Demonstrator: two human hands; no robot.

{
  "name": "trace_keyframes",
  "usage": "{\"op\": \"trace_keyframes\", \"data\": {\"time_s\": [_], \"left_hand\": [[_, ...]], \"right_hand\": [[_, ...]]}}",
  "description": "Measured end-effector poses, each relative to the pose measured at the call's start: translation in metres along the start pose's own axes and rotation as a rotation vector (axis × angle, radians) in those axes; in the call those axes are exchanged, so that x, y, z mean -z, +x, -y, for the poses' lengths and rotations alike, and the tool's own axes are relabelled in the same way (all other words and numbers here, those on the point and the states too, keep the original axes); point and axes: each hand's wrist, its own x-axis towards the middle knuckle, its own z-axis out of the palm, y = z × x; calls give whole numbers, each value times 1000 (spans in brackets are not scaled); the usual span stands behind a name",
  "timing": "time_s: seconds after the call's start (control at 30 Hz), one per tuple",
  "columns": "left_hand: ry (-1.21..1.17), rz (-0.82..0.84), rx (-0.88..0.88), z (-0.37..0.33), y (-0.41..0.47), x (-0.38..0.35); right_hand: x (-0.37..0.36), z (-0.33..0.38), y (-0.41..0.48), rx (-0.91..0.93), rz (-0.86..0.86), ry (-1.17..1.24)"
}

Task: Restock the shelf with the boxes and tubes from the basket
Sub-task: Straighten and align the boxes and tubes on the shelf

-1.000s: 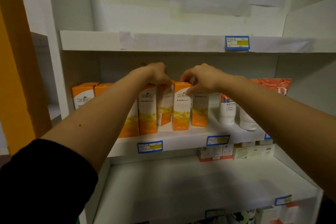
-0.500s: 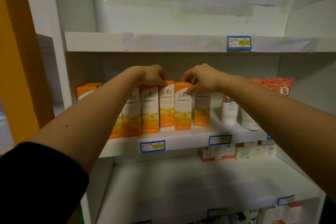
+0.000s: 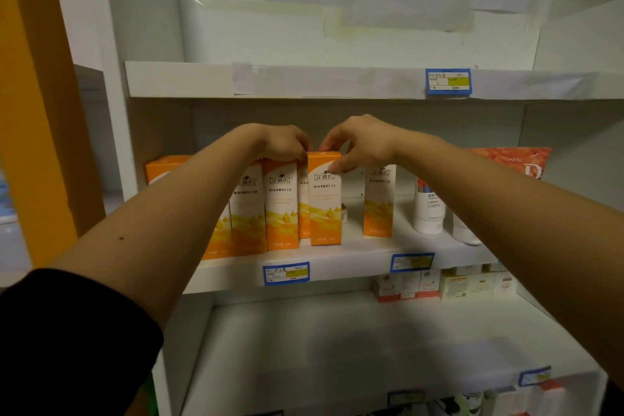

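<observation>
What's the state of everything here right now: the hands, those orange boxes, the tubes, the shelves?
Left hand: fingers curled over the top of the neighbouring orange box.
Right hand: pinching the top of the front orange box.
Front orange box: upright on the middle shelf.
Lone orange box: upright, apart to the right, untouched.
White tubes: standing upright, untouched.
Lower shelf: small boxes at its back right.
</observation>
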Motion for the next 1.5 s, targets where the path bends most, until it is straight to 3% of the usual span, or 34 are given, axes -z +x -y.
{"op": "trace_keyframes", "data": {"time_s": [0.47,0.73,1.07,1.5], "left_hand": [[-155,-136,-33,-2,3,-1],[-109,-271,-89,-14,12,-4],[35,-304,-138,-35,5,-13],[16,-248,-79,-19,15,-1]], "right_hand": [[-13,-3,4,4,-55,53],[8,-49,-18,-146,-280,41],[-3,-69,-22,-238,-67,-263],[-3,-64,-22,-228,-98,-260]]}}
